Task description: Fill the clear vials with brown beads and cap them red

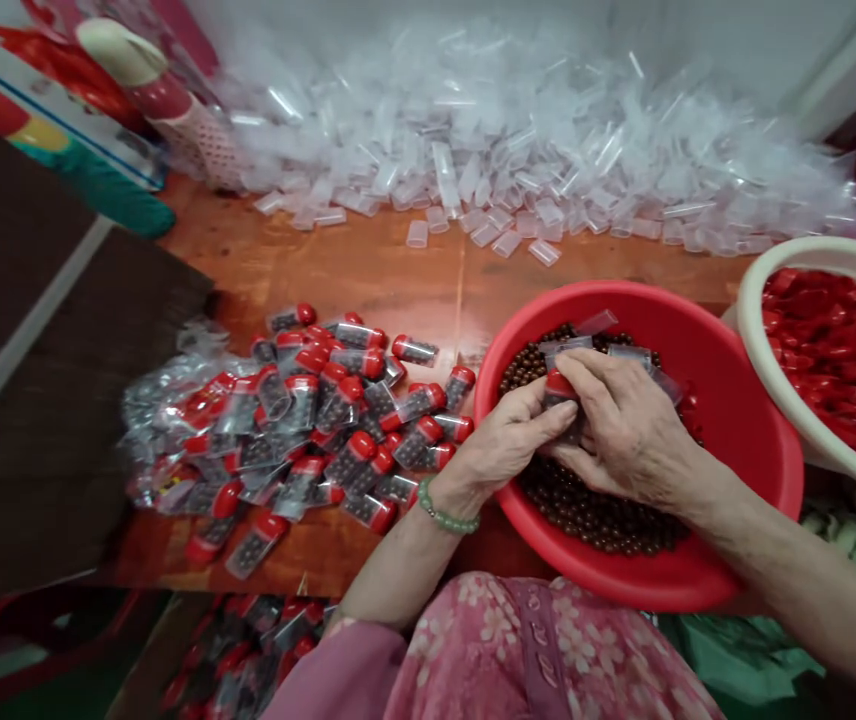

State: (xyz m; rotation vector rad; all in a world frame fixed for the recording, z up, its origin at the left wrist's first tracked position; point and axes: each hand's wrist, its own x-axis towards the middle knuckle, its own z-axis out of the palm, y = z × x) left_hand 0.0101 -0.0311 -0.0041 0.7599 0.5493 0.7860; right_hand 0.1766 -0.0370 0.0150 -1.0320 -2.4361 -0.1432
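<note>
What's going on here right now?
A person's left hand and right hand together hold a red-capped container over a red basin of brown beads. Filled containers lie heaped to the left, clear plastic pieces along the back. A white tub of red parts stands right.

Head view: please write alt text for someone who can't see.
A person's left hand and right hand hold a red-capped container over a red basin of brown beads. Many similar containers lie to the left on a table, clear plastic pieces are piled behind, and a white tub of red pieces stands at right.
</note>
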